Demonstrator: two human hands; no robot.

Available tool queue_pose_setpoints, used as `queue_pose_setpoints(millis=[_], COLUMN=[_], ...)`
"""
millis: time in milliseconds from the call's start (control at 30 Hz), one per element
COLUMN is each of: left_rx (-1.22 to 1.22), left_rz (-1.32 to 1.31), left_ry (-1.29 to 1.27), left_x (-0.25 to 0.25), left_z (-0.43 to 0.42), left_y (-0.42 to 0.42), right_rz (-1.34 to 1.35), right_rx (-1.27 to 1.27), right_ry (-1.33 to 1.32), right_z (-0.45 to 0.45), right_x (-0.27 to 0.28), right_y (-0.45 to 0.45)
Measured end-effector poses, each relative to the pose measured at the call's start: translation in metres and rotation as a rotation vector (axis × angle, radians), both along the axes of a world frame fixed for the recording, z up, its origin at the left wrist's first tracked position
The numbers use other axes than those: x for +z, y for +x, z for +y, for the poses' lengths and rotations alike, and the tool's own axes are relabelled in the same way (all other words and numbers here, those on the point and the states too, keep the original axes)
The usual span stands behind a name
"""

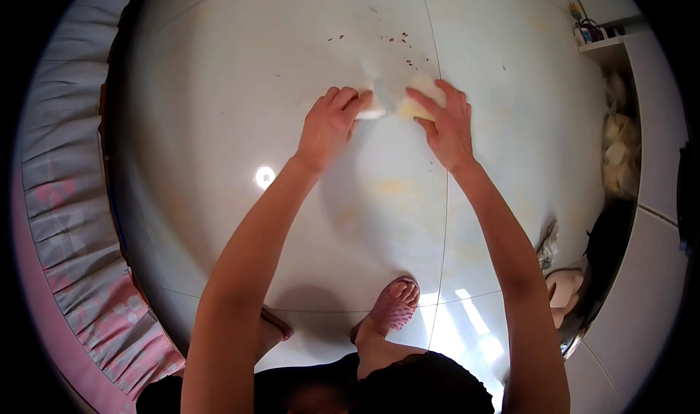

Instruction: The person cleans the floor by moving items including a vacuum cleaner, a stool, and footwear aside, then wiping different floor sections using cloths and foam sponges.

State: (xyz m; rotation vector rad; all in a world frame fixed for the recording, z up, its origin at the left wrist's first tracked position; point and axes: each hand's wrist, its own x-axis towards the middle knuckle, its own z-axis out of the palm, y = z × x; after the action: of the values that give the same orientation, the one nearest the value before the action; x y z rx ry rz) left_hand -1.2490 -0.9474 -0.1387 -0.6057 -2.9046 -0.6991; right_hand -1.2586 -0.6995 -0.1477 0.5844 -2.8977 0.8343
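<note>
My left hand (332,126) is closed on a white, tissue-like piece (373,108) held low over the pale tiled floor (240,86). A short gap to the right, my right hand (446,122) grips a pale yellow and white pad (419,104) between thumb and fingers. Both held pieces are blurred, so their exact kind is unclear. I cannot tell whether they touch the floor. Small dark reddish-brown crumbs (397,39) lie scattered on the tiles just beyond my hands.
A bed edge with a pink and grey ruffled skirt (73,195) runs along the left. On the right stands a white cabinet (660,122) with open shelves holding bags (620,151) and shoes (565,294). My sandalled foot (397,305) is below, near bright sunlight patches.
</note>
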Motion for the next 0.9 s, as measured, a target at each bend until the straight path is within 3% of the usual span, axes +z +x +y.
queue_pose_setpoints(millis=[33,133,233,300,367,467,567,667,733,900], left_rx=[0.096,0.161,-0.120,-0.404,-0.749,-0.852,-0.872,-0.676,-0.619,-0.315], left_rz=[0.047,0.077,0.105,0.057,0.167,0.200,0.195,0.263,0.309,0.308], left_ry=[0.124,0.188,0.184,0.257,0.085,0.062,0.044,0.057,-0.109,-0.001], left_x=[0.010,0.023,0.002,-0.009,-0.018,-0.031,-0.025,-0.043,-0.034,0.007], left_z=[0.006,0.017,0.032,0.050,0.068,0.075,0.069,0.064,0.058,0.051], left_y=[0.001,0.013,0.065,0.121,0.165,0.175,0.120,0.047,-0.009,-0.071], right_rz=[0.022,0.096,0.057,0.064,-0.002,-0.148,-0.105,0.045,0.109,0.121], right_rx=[-0.016,-0.114,-0.302,-0.419,-0.509,-0.529,-0.413,-0.389,-0.390,-0.360], right_ry=[-0.007,-0.087,-0.230,-0.144,-0.037,-0.003,0.077,-0.019,-0.012,-0.041], right_z=[-0.004,0.001,0.017,0.037,0.055,0.057,0.050,0.037,0.026,0.009], right_x=[0.003,0.004,0.017,0.017,0.003,-0.009,-0.014,-0.029,-0.035,-0.016], right_y=[0.003,0.031,0.093,0.159,0.240,0.295,0.221,0.130,0.063,-0.038])
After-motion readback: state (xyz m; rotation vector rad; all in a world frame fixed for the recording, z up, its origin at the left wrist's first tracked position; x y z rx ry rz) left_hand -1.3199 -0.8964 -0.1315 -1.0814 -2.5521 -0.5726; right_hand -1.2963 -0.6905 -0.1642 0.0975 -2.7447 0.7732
